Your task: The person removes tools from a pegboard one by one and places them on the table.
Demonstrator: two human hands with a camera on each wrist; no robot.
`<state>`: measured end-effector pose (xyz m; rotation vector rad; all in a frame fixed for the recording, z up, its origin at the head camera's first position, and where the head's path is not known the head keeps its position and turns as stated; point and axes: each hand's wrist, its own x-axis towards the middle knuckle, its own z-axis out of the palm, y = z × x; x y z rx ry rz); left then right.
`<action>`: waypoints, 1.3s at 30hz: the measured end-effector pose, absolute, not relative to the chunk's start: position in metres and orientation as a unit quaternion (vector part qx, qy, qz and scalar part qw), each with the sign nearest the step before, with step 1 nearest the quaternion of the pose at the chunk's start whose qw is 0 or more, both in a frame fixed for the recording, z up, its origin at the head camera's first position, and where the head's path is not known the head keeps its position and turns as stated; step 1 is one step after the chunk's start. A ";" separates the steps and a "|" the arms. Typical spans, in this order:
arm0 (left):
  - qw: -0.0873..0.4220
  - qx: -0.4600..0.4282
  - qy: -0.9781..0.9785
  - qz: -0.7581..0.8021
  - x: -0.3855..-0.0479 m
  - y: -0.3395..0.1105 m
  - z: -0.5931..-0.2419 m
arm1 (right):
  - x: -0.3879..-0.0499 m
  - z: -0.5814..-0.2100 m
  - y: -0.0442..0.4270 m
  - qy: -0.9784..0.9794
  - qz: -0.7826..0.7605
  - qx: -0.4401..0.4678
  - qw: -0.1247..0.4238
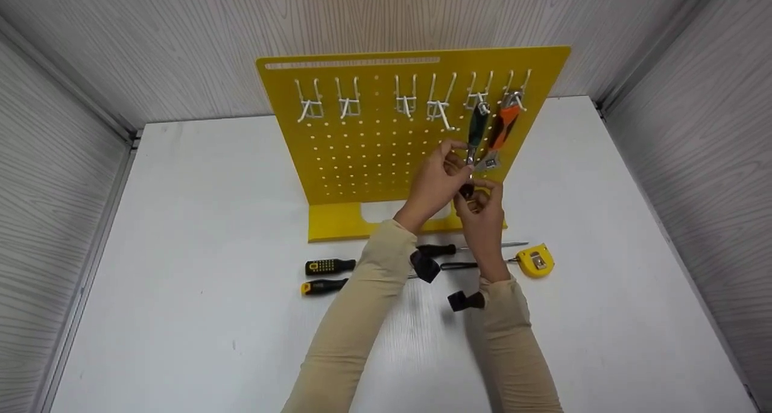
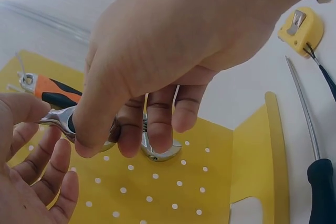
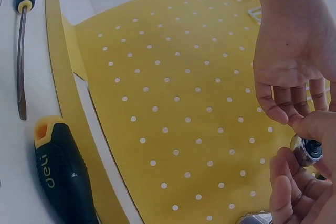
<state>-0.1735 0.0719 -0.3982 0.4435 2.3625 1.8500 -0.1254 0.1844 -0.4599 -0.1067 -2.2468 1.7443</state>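
While L hand pinches metal neck of tool, R hand pinches its low end; tool's up by board, handle top at hook. Prob. rigid, a bit heavy, slick on bare metal; rubbery-looking handle = best hold. Wrench hangs R of it; screwdrivers + tape on table below.

Workshop-like setting, yellow pegboard with white hooks, screwdrivers, tape measure, white tabletop.
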 end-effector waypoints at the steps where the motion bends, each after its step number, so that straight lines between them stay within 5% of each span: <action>1: 0.053 0.145 0.778 0.609 -0.173 0.072 -0.398 | -0.125 -0.460 0.184 -0.781 0.606 -0.039 0.146; 39: 0.062 0.161 0.730 0.662 -0.162 0.071 -0.394 | -0.106 -0.459 0.187 -0.772 0.601 -0.005 0.207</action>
